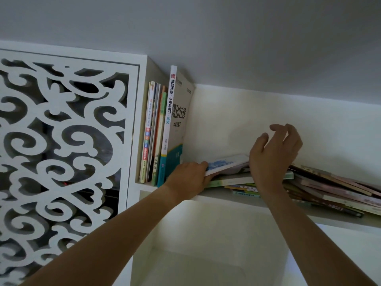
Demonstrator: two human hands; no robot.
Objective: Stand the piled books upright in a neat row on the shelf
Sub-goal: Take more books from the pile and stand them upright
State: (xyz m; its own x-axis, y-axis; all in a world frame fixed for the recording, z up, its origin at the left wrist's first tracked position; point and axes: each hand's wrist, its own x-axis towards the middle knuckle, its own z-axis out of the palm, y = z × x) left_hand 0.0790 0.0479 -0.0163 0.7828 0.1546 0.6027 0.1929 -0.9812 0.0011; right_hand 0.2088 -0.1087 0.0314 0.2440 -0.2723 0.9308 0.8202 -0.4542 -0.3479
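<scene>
So the job's barely started honestly; a handful of thin paperbacks (153, 133) already stand upright at the far left of the white wall shelf (226, 198), tucked against the white end panel (144, 120), with a taller white-spined study guide (172, 120) closing off the row and leaning a touch to the left; everything else is still a sprawling flat pile of mixed paperbacks (329, 190) running off to the right, way more than what's been stood up; the left hand (189, 176) is gripping the near end of the top book, a thin white one with a blue picture cover (224, 164), tilted up off the pile and just beside the row; the right hand (274, 153) hovers over the pile, fingers loosely spread and curved, holding nothing; looks like that book goes up next, then loads more; a white cut-out scroll screen (61, 141) sits left of it all.
</scene>
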